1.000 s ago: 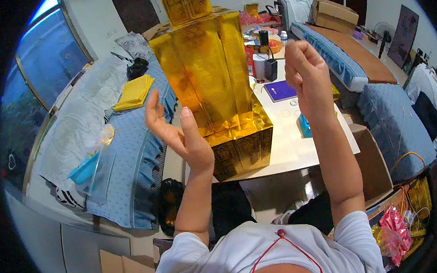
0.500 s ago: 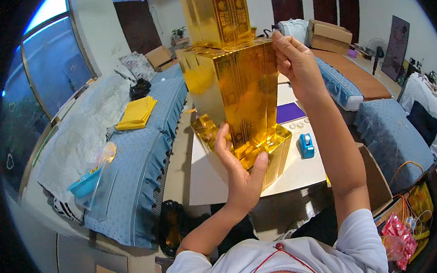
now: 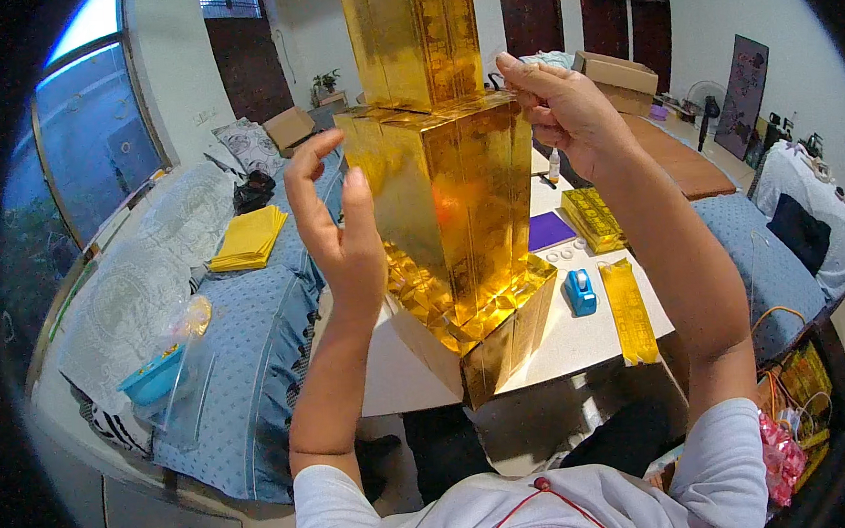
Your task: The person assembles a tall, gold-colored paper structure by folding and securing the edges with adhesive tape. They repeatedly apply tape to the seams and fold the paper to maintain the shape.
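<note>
A tall tower of gold foil boxes (image 3: 478,204) stands on a white table (image 3: 405,384), one tier upon another. Crumpled or folded gold foil pieces (image 3: 414,288) ring the middle tier, on top of the wider base. Beside the tower's left face, my left hand (image 3: 339,225) is raised with thumb and fingers apart, holding nothing. My right hand (image 3: 567,113) pinches at the upper right corner of the middle tier. Whatever lies between those fingertips is too small to make out.
Right of the tower are a blue tape dispenser (image 3: 580,292), pale rings (image 3: 565,254), a purple sheet (image 3: 551,230), a gold paper stack (image 3: 591,220) and a yellow strip (image 3: 630,312). A sofa on the left bears yellow sheets (image 3: 250,238) and a blue basket (image 3: 151,376).
My left hand has left the base's front and risen to the tower's upper left side. My right hand stays pinched by the corner. The view has shifted, showing more of the table's right side.
</note>
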Demonstrator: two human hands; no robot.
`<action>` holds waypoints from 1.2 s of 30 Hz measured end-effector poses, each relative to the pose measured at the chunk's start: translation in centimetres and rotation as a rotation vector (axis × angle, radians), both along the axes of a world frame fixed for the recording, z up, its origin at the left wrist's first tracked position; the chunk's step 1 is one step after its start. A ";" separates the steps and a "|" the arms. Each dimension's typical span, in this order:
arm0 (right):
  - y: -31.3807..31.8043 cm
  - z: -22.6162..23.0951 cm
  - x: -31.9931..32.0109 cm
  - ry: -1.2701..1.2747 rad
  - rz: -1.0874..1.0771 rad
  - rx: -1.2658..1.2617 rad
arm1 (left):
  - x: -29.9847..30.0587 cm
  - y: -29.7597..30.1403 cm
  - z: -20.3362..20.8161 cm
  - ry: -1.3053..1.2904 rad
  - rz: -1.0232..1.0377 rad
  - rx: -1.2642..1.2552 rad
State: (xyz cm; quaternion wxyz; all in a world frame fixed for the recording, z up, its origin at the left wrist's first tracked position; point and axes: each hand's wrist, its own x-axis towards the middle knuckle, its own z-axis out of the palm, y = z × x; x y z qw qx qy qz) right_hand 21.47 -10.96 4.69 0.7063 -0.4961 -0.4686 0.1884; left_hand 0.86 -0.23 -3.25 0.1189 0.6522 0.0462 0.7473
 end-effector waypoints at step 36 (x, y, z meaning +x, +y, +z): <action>0.2 2.0 -0.4 0.082 -0.089 -0.323 | 2.7 11.0 0.4 0.254 -0.150 -0.015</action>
